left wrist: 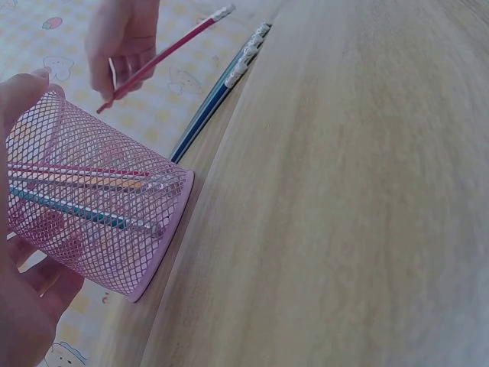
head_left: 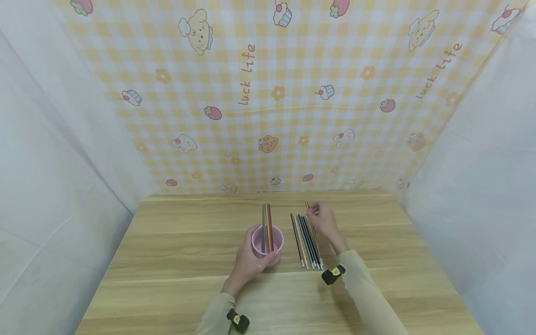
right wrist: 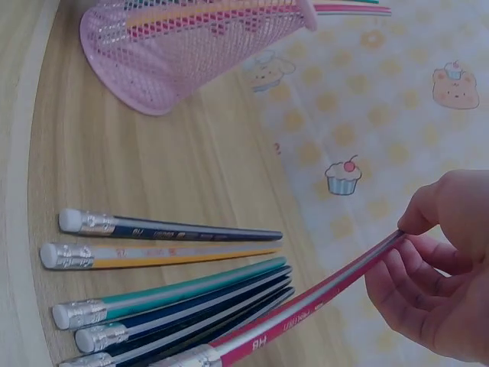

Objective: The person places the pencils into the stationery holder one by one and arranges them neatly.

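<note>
Red pencil [right wrist: 306, 302], one, held to the right of the pink mesh cup [left wrist: 114, 252]. Handling, as judged: light, stiff, smooth enough to roll between fingers, with the point its fragile part. Best taken by the shaft, a little back from the point. Finish: red with a pale stripe, lettering that includes "HB", dark tip, silver ferrule [left wrist: 221, 13] at the blunt end (whether that end touches anything cannot be told).

Right hand [head_left: 324, 221]: grip pinching the red pencil near its sharpened end, right of the cup. Left hand [head_left: 249, 263]: grip curled around the cup's side wall. Cup: open lattice, presumably light, firm enough to hold by its wall.

Inside the cup: several standing pencils [head_left: 269, 218], red, orange and teal among them, tips above the rim. Right of the cup, on the desk [head_left: 176, 260]: loose pencils [right wrist: 183, 289] in a row, dark, teal and yellow, blunt ends toward the person.
</note>
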`<state>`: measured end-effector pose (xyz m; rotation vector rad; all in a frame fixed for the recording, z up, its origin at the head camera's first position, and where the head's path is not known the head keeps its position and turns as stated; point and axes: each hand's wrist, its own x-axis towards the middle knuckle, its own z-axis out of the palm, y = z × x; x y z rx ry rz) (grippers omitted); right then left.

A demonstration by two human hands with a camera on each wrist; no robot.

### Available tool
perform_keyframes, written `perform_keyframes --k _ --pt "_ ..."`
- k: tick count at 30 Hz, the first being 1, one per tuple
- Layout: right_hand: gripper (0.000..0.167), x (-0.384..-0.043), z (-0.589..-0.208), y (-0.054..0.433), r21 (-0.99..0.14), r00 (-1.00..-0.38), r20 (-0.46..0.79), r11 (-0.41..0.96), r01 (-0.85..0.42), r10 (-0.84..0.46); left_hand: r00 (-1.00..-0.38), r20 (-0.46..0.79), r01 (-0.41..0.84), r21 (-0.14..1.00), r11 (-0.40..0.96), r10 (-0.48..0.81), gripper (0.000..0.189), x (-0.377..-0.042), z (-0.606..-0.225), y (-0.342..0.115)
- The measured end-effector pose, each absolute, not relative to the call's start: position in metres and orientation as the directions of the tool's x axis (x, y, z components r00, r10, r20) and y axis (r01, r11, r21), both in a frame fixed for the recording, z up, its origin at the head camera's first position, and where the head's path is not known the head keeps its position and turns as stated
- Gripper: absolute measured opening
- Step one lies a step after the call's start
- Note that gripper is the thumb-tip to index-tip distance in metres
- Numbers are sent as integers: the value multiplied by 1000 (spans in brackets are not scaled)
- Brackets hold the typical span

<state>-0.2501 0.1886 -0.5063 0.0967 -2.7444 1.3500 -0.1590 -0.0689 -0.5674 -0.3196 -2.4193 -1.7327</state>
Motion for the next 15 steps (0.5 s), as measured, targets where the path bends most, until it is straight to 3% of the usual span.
perform_keyframes --k 15 --pt "27 -236 -465 167 -860 -991 125 492 -132 -47 -961 260 277 911 305 97 93 -159 -567 -68"
